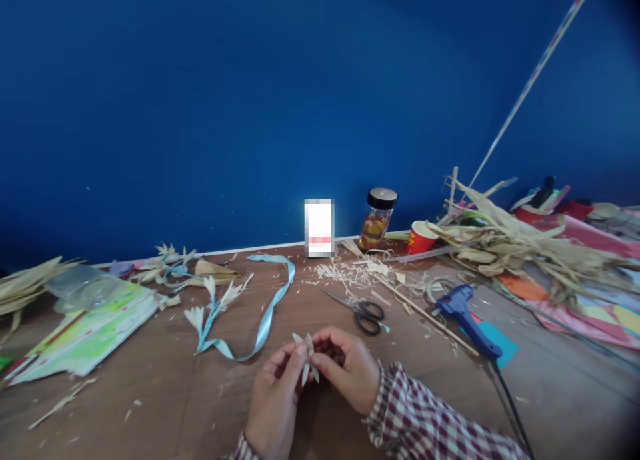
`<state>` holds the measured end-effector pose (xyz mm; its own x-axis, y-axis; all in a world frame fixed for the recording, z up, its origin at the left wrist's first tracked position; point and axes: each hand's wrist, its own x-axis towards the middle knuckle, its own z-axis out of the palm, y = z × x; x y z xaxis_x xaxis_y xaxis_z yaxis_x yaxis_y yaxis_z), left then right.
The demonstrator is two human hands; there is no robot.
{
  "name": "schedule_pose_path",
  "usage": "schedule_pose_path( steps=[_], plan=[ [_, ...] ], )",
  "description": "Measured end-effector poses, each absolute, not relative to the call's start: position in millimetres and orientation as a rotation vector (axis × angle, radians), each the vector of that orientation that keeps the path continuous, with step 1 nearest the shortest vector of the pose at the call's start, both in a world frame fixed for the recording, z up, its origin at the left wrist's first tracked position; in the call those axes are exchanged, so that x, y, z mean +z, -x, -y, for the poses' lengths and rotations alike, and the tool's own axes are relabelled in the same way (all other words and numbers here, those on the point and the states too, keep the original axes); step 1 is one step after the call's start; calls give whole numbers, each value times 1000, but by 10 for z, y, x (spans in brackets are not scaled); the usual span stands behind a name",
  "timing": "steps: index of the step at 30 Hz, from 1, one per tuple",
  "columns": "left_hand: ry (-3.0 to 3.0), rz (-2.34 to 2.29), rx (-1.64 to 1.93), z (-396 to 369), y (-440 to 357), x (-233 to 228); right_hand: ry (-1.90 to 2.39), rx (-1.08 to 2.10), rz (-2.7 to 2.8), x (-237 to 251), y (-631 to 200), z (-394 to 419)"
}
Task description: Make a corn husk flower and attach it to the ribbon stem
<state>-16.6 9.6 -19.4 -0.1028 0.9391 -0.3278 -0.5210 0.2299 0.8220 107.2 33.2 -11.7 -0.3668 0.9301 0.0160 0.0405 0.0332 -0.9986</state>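
Between my two hands, low in the middle of the head view, is a small flower-like bundle of pale corn husk petals. My left hand pinches it from the left with thumb and fingers. From the right, my right hand pinches the same petals, its thumb against them. Some fingertips are hidden behind the petals. Black-handled scissors lie just beyond my right hand. To the left rests a husk flower sprig wrapped in light blue ribbon, whose loose end curls across the table.
A blue glue gun with its cord lies at the right, near a thin stick. Husk scraps spread before a lidded jar and a red paper cup. Dried husks pile at right; a painted sheet lies left.
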Motion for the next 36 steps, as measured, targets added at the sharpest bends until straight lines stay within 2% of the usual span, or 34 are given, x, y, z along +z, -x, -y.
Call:
schedule_pose_path(
  steps=[4, 19, 36],
  plan=[
    [-650, -1077, 1266, -111, 195, -218, 1089, 1373, 1545, -127, -1062, -316],
    [-580, -1007, 1233, -125, 199, -225, 1108, 1182, 1752, -166, -1104, -335],
    [-460, -959, 1229, -111, 163, -151, 1021, 1254, 1733, -178, -1152, -376]
  ],
)
